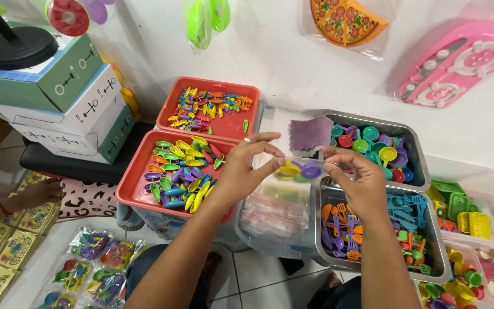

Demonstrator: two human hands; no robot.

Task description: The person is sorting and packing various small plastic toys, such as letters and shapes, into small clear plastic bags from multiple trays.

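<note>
I am holding a small clear bag (295, 170) up between my two hands, just above the middle of the spread, and it is already carrying a few toy pieces, a yellow one and a purple one showing through the film; I judge the filling to be partly done, since the mouth is not yet closed and the trays around me are all holding plenty of stock. My left hand (241, 169) is reaching in from seven o'clock, wrist raised, its fingers (267, 150) pinching the bag's left edge. My right hand (361, 180) is coming up from five o'clock, its fingers (338, 157) closing on the right edge. At ten o'clock the red tray (130, 191) is holding coloured boat-shaped pieces; at two o'clock a steel tray (415, 146) is holding tiny bowls and spoons; at four o'clock another steel tray (322, 229) is holding small utensils. Finished packets (92, 269) are lying on the floor at eight o'clock, near another person's hand (38, 191).
</note>
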